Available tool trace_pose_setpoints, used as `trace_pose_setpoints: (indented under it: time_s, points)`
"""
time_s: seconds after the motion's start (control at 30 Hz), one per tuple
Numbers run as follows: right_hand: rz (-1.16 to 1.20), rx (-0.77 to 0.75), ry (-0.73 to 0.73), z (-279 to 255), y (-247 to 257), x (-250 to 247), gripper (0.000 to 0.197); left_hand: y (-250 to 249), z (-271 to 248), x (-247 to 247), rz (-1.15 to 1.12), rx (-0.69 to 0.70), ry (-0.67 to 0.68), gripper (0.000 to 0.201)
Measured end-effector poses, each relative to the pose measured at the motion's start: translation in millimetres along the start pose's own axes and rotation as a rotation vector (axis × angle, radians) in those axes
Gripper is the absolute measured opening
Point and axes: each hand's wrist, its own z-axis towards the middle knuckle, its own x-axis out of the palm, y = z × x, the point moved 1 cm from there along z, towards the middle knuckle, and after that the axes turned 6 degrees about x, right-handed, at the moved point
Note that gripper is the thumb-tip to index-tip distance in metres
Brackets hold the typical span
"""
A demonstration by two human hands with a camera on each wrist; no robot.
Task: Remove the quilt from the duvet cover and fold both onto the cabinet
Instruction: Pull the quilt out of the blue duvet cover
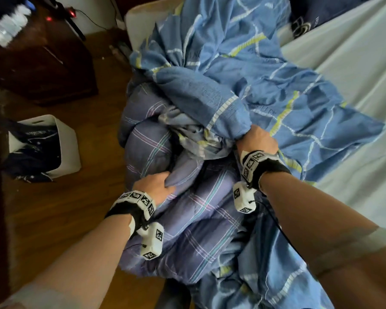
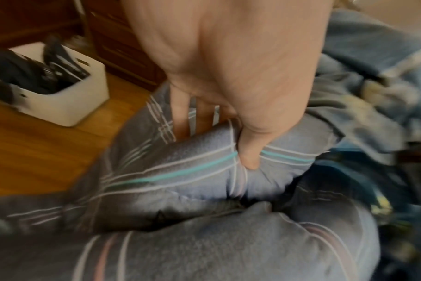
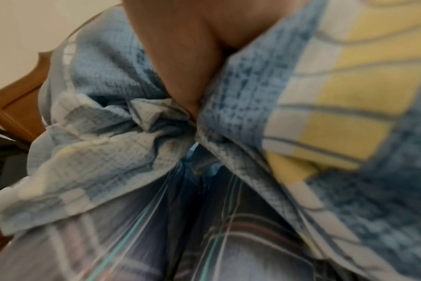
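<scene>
A purple-grey plaid quilt [image 1: 194,224] bulges out over the bed's edge, half free of a blue duvet cover [image 1: 254,70] with white and yellow stripes. My left hand [image 1: 156,186] grips a thick fold of the quilt [image 2: 204,165], thumb pressed into it and fingers curled behind. My right hand [image 1: 257,141] clutches a bunched edge of the duvet cover [image 3: 240,117] near its opening, with the quilt [image 3: 132,237] showing below. The cover [image 2: 373,95] trails away across the bed behind both hands.
A pale sheet covers the bed [image 1: 354,74] on the right. A white bin [image 1: 62,148] of dark clothes stands on the wood floor [image 1: 60,208] at left. A dark wooden cabinet [image 1: 42,63] is at far left, with a wooden headboard [image 3: 14,106] behind.
</scene>
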Motion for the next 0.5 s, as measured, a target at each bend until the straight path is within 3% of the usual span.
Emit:
trace_pose_setpoints:
  time_s: [0.13,0.2,0.27,0.37,0.43,0.5]
  points:
    - [0.096,0.132,0.006,-14,-16,-3,0.024,14,-16,12,0.112,-0.148,0.129,0.027]
    - [0.100,0.158,0.054,-18,-24,-1,0.023,0,-13,15,0.024,-0.182,0.132,0.045]
    - [0.103,0.148,0.087,-20,-28,3,0.051,-20,-1,11,-0.141,-0.170,-0.003,0.068]
    - [0.056,-0.032,0.067,-30,-21,6,0.121,-44,21,4,-0.290,-0.148,-0.109,0.095]
    - [0.017,-0.191,0.072,-34,-10,8,0.136,-47,38,3,-0.362,-0.147,-0.178,0.091]
    - [0.004,-0.268,0.163,-35,0,17,0.134,-45,50,1,-0.503,-0.081,-0.267,0.077]
